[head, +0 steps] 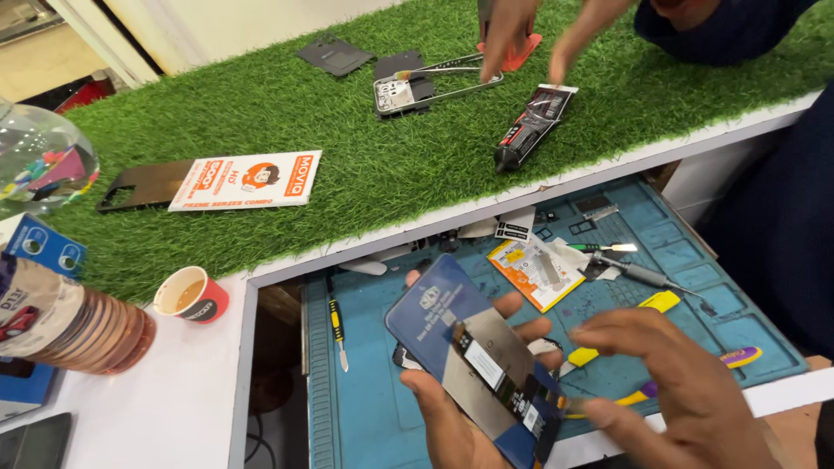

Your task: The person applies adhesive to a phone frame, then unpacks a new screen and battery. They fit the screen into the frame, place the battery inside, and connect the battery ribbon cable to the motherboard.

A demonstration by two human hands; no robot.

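Currently: phone screen panel [476,358], blue backing at the top end, grey reflective middle, white sticker strips and a dark flex near the bottom end, lying tilted. Left hand [452,408] cradles it from below, fingers curled round the edges, thumb at the near side. Right hand [673,382] hovers just beside the panel's lower right edge, fingers loosely spread, gripping nothing; contact unclear. Panel sits above the blue mat [695,321] in the recessed worktop, yellow-handled tool [337,323] well to its left, another person's hands on the green turf [347,139] above.
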